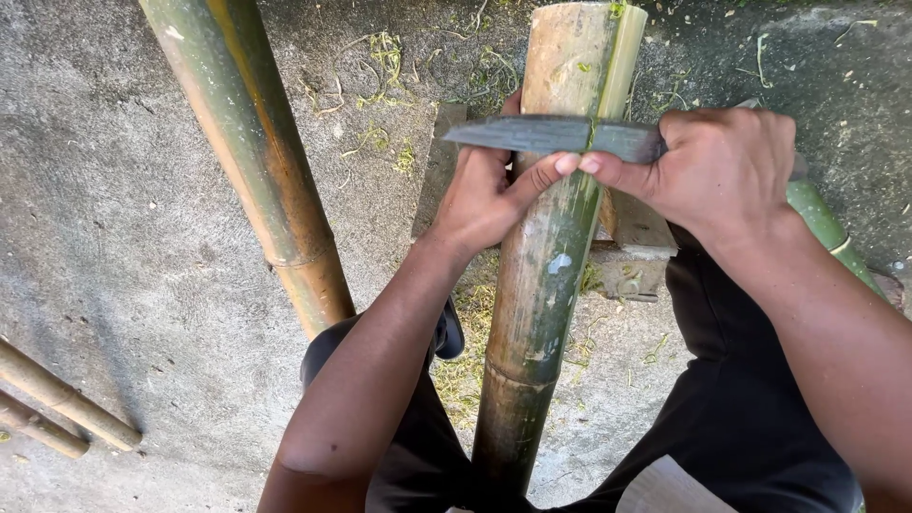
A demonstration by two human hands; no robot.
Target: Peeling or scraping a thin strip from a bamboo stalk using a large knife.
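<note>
I see the bamboo pole (541,285) running from between the knees up toward the far edge, propped at a slant over the concrete floor (123,237). My right hand (722,171) is clenched around the handle of a knife (551,135), whose flat dark blade lies crosswise on the pole. My left hand (484,195) grips the pole just beneath the blade, thumb stretched up to touch the right thumb at the blade's lower edge.

Risks, as I judge them: the left thumb sits directly against the edge, so a slip on the waxy skin could bring steel onto the fingers. The round stem could also roll under side pressure, since only one hand steadies it.

Materials: the pole is a hard, glossy cylinder, green mottled with tan, ringed by a raised node low down; its far section is pale and dull where the skin looks stripped. The blade is grey and matte. The floor is rough and pitted, littered with fine green shavings (380,57). A second bamboo pole (256,161) lies at left, two thinner canes (57,404) near left.
</note>
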